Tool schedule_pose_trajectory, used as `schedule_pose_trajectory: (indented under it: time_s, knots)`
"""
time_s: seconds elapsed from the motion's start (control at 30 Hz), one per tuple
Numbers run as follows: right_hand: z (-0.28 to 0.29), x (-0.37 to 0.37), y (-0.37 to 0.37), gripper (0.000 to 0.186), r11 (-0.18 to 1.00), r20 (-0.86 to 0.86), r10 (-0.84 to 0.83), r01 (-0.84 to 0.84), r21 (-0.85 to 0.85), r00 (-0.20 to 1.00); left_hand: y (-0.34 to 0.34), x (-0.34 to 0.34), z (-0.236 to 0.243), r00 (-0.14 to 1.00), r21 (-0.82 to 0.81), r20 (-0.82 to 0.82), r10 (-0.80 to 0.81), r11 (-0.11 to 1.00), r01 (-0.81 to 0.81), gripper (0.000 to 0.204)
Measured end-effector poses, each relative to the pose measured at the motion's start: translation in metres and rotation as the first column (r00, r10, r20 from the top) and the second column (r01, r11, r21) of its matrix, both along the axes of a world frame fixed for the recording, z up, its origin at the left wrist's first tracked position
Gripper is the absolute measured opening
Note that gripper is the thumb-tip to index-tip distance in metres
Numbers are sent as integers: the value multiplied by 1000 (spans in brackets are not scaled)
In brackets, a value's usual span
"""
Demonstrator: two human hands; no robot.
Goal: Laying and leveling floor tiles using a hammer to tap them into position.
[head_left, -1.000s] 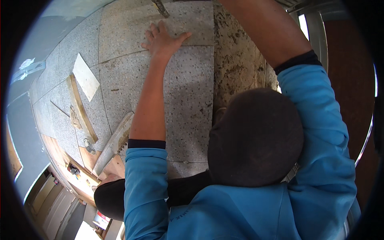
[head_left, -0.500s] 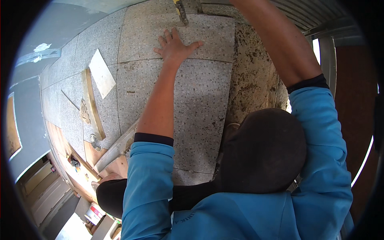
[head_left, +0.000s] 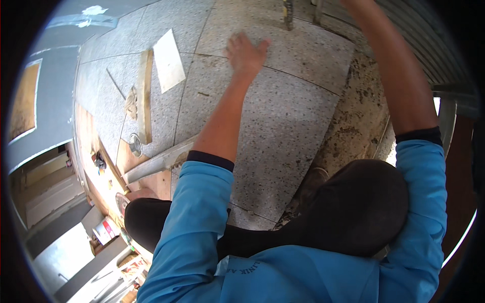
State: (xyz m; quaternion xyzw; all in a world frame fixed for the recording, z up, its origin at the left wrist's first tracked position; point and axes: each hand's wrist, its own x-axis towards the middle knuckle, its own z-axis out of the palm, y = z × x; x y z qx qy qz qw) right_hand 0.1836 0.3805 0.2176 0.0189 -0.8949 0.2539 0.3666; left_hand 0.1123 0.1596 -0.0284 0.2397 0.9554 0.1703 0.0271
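My left hand (head_left: 246, 56) hovers over or rests on the speckled grey floor tiles (head_left: 283, 116), beside a joint between two of them. Its fingers are stretched out and slightly blurred, with nothing in them; whether the palm touches is hard to tell. My right forearm (head_left: 404, 76) reaches up past the top edge of the view, so that hand is hidden. Near the top, a narrow yellow and dark tool or stick (head_left: 288, 15) meets the tile surface; what holds it lies out of view.
Left of my hand lie a white rectangular sheet (head_left: 169, 60), a wooden batten (head_left: 145, 96), a crumpled rag (head_left: 131, 103) and a long straight bar (head_left: 161, 160). A rough, dirt-stained strip (head_left: 353, 121) borders the tiles on the right. A white bucket (head_left: 106, 230) stands lower left.
The view has turned, so the floor appears shifted right and tilted. My left hand has moved somewhat left over the tile, its fingers less widely spread.
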Motion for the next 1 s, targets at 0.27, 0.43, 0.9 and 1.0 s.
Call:
schedule_pose_trajectory:
  time_s: [0.27,0.43,0.9,1.0]
  knots:
    - [8,11,-19,24,981,156,-113,135,-138,981,-88,-51,5,958,-186,-17,285,941,-283,96]
    - [13,10,-4,30,987,136,-117,130,-90,984,-86,-56,10,965,-192,-17,260,947,-258,95]
    - [12,7,2,46,955,236,-155,207,-213,959,-85,-54,20,979,-269,9,204,944,-194,118]
    - [21,8,-8,49,959,264,-86,152,-240,961,-79,-42,26,993,-296,-83,82,950,-103,121]
